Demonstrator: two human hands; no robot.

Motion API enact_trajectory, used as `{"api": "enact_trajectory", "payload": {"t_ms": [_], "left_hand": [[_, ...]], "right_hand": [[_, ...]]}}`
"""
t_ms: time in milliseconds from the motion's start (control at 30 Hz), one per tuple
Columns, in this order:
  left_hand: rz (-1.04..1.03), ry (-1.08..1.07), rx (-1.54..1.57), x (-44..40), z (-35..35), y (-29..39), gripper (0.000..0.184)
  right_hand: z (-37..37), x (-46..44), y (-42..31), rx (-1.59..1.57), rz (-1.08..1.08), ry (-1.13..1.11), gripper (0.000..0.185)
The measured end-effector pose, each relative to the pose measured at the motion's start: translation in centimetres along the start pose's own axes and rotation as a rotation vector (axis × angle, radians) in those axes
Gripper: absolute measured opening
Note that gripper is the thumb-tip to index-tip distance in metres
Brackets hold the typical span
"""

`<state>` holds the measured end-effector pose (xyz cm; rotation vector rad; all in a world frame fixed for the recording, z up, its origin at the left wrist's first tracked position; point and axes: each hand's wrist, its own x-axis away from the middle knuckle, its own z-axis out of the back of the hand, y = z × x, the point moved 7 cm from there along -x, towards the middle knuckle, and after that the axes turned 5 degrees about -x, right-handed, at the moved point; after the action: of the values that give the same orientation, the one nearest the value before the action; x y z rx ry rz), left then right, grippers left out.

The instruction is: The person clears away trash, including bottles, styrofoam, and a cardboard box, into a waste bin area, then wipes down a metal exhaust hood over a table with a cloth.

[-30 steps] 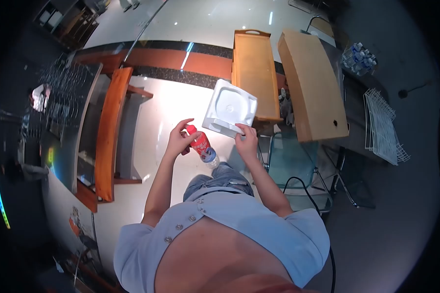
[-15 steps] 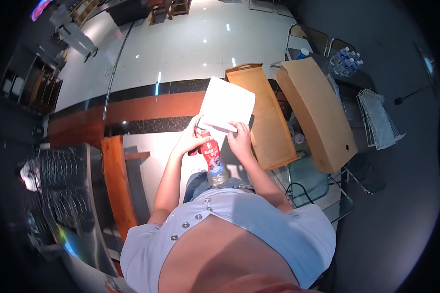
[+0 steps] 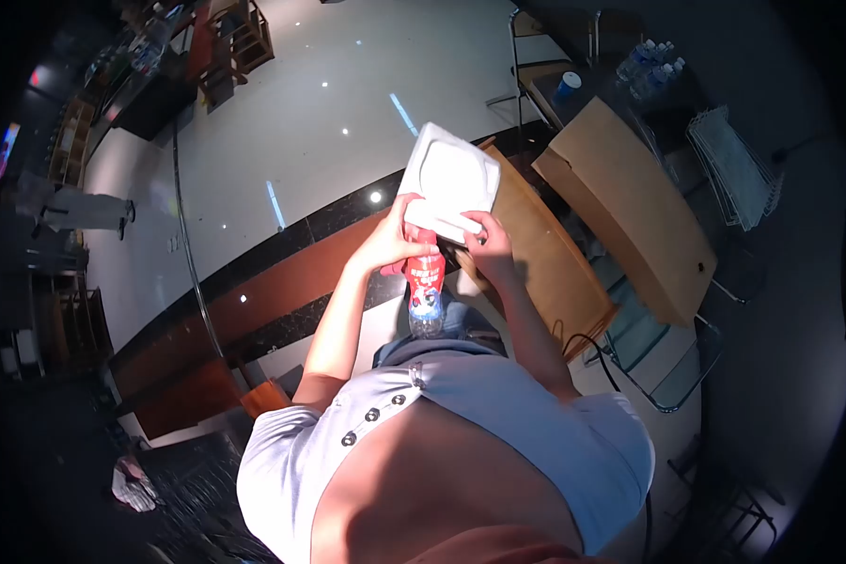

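My left hand [image 3: 393, 240] is closed around the upper part of a plastic bottle [image 3: 427, 282] with a red and blue label. The bottle hangs upright in front of my waist, its clear base lowest. Just beyond it, a white square tray-like piece [image 3: 453, 179] with a raised rim is tilted toward me, and the fingers of my left hand reach its near left edge. My right hand [image 3: 489, 246] pinches the near right edge of the white piece, with the thumb and fingers bent over it. Part of the bottle's neck is hidden by my left hand.
To the right are a wooden tray [image 3: 555, 254] and a long cardboard box [image 3: 630, 207]. Behind them several water bottles [image 3: 650, 68] and a blue-white can [image 3: 569, 85] stand on a dark table. White wire racks [image 3: 735, 167] lie farther right. Another person [image 3: 85, 211] is at far left, beyond a metal rail [image 3: 190, 263].
My view has turned and shifted. The white piece has tipped, so its rimmed, recessed face now shows. Both hands keep their holds, and the bottle stays in my left hand.
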<state>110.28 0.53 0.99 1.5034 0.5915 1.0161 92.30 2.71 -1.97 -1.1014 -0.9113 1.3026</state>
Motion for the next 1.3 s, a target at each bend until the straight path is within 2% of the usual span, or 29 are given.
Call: {"api": "enact_trajectory", "payload": {"t_ms": [33, 100, 167, 200, 233, 300, 333, 400, 467, 600, 700, 800, 1100, 1300], "left_hand": [[-0.072, 0.045, -0.041, -1.3, 0.6, 2.8, 0.076], [-0.074, 0.083, -0.258, -4.6, 3.9, 3.9, 0.076], [0.008, 0.06, -0.26, -7.4, 6.1, 5.6, 0.073], [-0.014, 0.057, -0.207, -8.9, 7.2, 5.4, 0.073], [-0.038, 0.055, -0.155, -10.5, 8.4, 5.5, 0.073], [-0.172, 0.106, -0.178, -14.0, 11.0, 5.1, 0.073], [-0.177, 0.148, -0.117, -15.3, 11.9, 5.9, 0.073], [-0.195, 0.176, -0.064, -18.2, 13.9, 6.4, 0.074], [-0.281, 0.346, -0.13, -21.6, 16.9, 5.7, 0.075], [-0.205, 0.369, -0.247, -28.4, 21.2, 5.2, 0.075], [-0.198, 0.293, -0.098, -33.1, 22.8, 5.1, 0.079], [-0.124, 0.203, -0.18, -37.3, 24.6, 5.6, 0.078], [-0.076, -0.083, -0.268, -44.5, 25.0, 8.2, 0.077], [-0.194, -0.232, -0.433, -48.9, 24.2, 8.7, 0.078]], "right_hand": [[-0.1, -2.2, 1.1, -0.012, -0.033, 0.046, 0.028], [-1.1, -6.3, 1.1, -0.102, -0.002, 0.074, 0.029], [-1.2, -10.6, -0.6, -0.22, -0.011, 0.083, 0.027], [-1.3, -12.0, 0.6, -0.243, -0.132, 0.08, 0.026], [-1.0, -13.4, 0.6, -0.288, -0.019, 0.199, 0.027], [0.1, -15.1, 2.9, -0.527, -0.034, 0.355, 0.028], [1.3, -15.7, 4.3, -0.434, -0.215, 0.47, 0.027], [3.2, -15.2, 5.4, -0.47, -0.381, 0.691, 0.022], [4.8, -15.0, 9.7, -0.567, -0.525, 0.787, 0.019], [4.7, -15.3, 12.9, -0.567, -0.58, 1.029, 0.013], [2.8, -17.0, 13.6, -0.666, -0.714, 1.07, 0.011], [0.9, -20.3, 14.0, -0.734, -0.755, 1.087, 0.012], [-0.9, -26.6, 15.1, -0.864, -0.697, 1.267, 0.014], [1.3, -28.2, 16.5, -0.755, -0.72, 1.4, 0.018]]}}
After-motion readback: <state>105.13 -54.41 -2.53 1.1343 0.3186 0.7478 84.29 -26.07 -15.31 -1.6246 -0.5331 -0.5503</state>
